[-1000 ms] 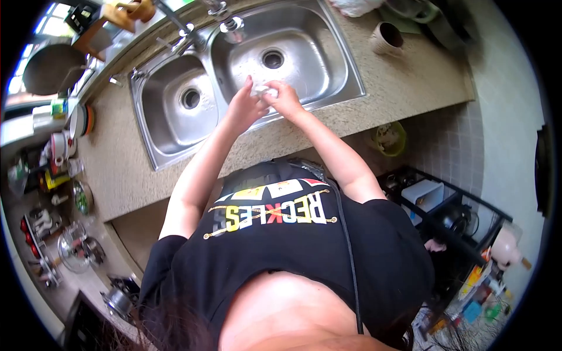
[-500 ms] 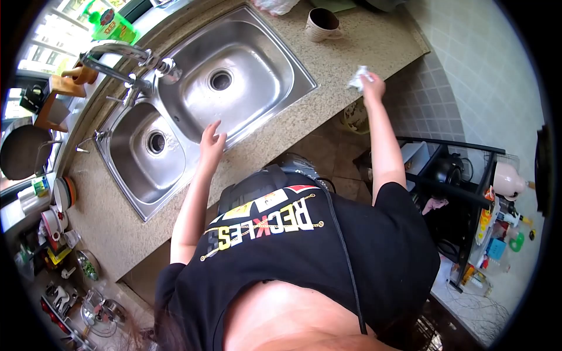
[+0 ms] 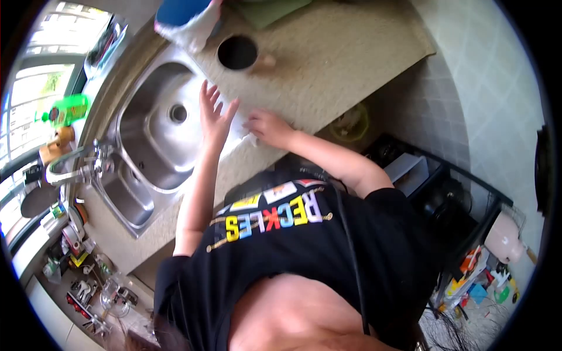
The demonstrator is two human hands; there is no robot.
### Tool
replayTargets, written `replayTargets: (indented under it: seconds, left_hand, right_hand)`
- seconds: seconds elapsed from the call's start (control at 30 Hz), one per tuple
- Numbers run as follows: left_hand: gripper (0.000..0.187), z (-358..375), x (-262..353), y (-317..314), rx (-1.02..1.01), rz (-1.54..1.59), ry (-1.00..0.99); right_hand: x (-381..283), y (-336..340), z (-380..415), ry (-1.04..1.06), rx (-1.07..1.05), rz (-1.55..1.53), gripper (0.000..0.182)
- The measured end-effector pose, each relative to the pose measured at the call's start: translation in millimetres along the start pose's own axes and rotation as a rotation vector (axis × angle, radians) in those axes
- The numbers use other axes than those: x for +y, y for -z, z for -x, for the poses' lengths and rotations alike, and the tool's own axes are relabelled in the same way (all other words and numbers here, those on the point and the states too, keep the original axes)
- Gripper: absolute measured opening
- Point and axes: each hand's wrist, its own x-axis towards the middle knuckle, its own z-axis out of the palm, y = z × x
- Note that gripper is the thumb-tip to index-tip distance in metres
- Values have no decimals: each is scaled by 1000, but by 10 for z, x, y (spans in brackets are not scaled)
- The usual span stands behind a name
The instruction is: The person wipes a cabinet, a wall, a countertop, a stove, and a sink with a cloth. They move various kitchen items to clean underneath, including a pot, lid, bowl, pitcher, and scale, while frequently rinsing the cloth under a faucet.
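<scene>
My left hand (image 3: 215,114) is raised over the right edge of the large sink basin (image 3: 155,140), its fingers spread and holding nothing. To its right, my right hand (image 3: 269,127) is low over the counter (image 3: 333,76) beside the sink, fingers bent together. A bit of crumpled white tissue (image 3: 253,139) shows under its fingers; the rest is hidden or blurred. Beyond both hands a mug (image 3: 237,52) with a dark inside stands on the counter, its handle toward the right.
A white bag-like item (image 3: 196,29) with a blue inside is behind the mug, near a green sheet (image 3: 272,10). The faucet (image 3: 76,167) and a green bottle (image 3: 69,110) are at the left. Below the counter is a yellow-green bin (image 3: 351,124); a black rack (image 3: 445,175) stands right.
My right hand has come left from the counter's front edge toward the sink with the tissue. My left hand has moved up, fingers spread. The view has shifted, with the mug now nearer my hands.
</scene>
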Motion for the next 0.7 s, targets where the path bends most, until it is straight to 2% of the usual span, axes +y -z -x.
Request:
replayTargets:
  seconds: [0.03,0.07,0.1,0.13,0.17,0.2,0.23,0.3,0.33,0.37,0.43,0.5,0.53,0.57,0.6,0.63,0.67,0.7]
  left_hand:
    - [91,-133,15,-142,24,45,-6]
    - [97,-239,32,-240,48,91,-6]
    - [104,-332,41,-320,64,100,-26]
    - [106,-397,47,-389,105,45,-18]
    - [106,-450,58,-459,103,82,-48]
    - [107,-496,66,-515,103,115,-78]
    - [106,-527,23,-558,115,98,-84]
    - [102,-538,33,-637,149,104,-71]
    - [98,-579,-68,-630,164,69,-95]
    - [97,-598,-4,-677,181,90,-80]
    - [96,-648,84,-722,206,95,-59]
    - [98,-690,102,-742,238,-40,-94]
    - [98,-678,134,-776,239,-48,-79]
    - [99,-690,192,-811,257,-89,-47]
    - [100,-702,223,-823,276,-128,-19]
    - [99,-708,163,-817,293,-138,-60]
    - [99,-729,166,-800,302,-143,-59]
    - [99,-727,167,-782,286,-143,-72]
  right_hand:
    - [174,302,-66,-99,82,-175,12]
    - [401,637,-116,-211,194,-189,18]
    - [760,992,-166,-167,347,-53,18]
    - [1023,1399,-184,-418,437,-78,19]
    - [1534,1774,-167,-495,570,3,20]
    - [1988,2232,-126,-524,678,222,19]
    - [2415,2686,-59,-470,761,405,19]
    - [3120,3361,158,-591,791,572,20]
    - [3404,3498,220,-683,788,664,20]
    - [3542,3457,129,-688,784,654,20]
    - [3719,3222,-136,-898,1034,353,19]
    - [3406,2777,-577,-709,982,-19,24]
    - [3057,2494,-785,-785,756,300,32]
    - [2609,2225,-956,-738,794,138,38]
    - [2370,1957,-1048,-824,531,-122,47]
    - [1804,1847,-1112,-739,433,-155,56]
    - [1542,1557,-1107,-659,339,-233,60]
    - [1286,1619,-1119,-681,-243,-290,56]
